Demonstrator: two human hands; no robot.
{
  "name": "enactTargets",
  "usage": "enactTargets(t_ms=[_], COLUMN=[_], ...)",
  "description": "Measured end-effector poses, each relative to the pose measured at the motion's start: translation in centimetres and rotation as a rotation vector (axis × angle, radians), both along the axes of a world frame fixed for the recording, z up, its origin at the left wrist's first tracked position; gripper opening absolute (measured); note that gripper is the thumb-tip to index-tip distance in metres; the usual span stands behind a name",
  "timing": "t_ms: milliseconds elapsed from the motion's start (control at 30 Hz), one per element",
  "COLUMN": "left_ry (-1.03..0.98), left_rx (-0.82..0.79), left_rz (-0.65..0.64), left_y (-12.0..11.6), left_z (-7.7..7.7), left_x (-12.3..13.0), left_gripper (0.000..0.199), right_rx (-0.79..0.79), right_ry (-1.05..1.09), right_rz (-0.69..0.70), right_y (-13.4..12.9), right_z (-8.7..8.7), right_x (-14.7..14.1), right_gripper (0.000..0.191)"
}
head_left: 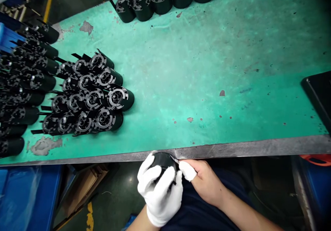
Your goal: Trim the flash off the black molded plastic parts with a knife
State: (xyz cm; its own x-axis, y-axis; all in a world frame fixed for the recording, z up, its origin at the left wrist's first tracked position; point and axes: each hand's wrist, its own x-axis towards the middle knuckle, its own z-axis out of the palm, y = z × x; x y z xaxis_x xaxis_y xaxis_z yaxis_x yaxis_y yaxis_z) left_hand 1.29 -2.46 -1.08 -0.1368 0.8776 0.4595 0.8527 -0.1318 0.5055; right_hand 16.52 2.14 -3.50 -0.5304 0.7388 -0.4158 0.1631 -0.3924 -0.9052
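Note:
My left hand (160, 193), in a white glove, is wrapped round a black cylindrical plastic part (163, 160) just at the table's front edge. To its right is my right hand (204, 179), bare but for a white covering on the thumb. Its fingers are pinched together against the side of the part. A thin, pale sliver (175, 159), perhaps a blade tip, shows between that hand and the part's rim; most of it is hidden. Several like black parts (117, 98) stand in rows on the table to the left, their ring-patterned ends facing up.
The green table (176, 68) has worn patches and a grey front edge. More black parts stand at the back (143, 8) and far left (38, 80). A black flat object (319, 94) lies at the right. Below are a blue bin (28, 196), cardboard (82, 189) and an orange-red handle (317, 159).

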Motion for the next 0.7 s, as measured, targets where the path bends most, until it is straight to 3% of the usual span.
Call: enactTargets(t_ms=[300,500,600,700], left_ry=[0.006,-0.02,-0.06,-0.065], left_rx=[0.018,0.048,-0.008,-0.087], left_rz=[-0.024,-0.012,-0.038,-0.039], left_y=[0.0,-0.6,-0.9,0.8], left_z=[0.0,-0.3,0.7,2.5], left_x=[-0.1,0.2,-0.6,-2.5], left_gripper=[0.043,0.043,0.044,0.048], right_rx=[-0.037,-0.036,-0.077,-0.147], right_ry=[0.076,-0.013,-0.008,-0.044], right_rz=[-0.029,-0.012,-0.006,0.006], right_y=[-0.4,0.2,-0.2,-1.0], right_z=[-0.7,0.1,0.4,-0.1], right_x=[0.2,0.1,0.2,0.6], right_gripper=[0.037,0.036,0.04,0.043])
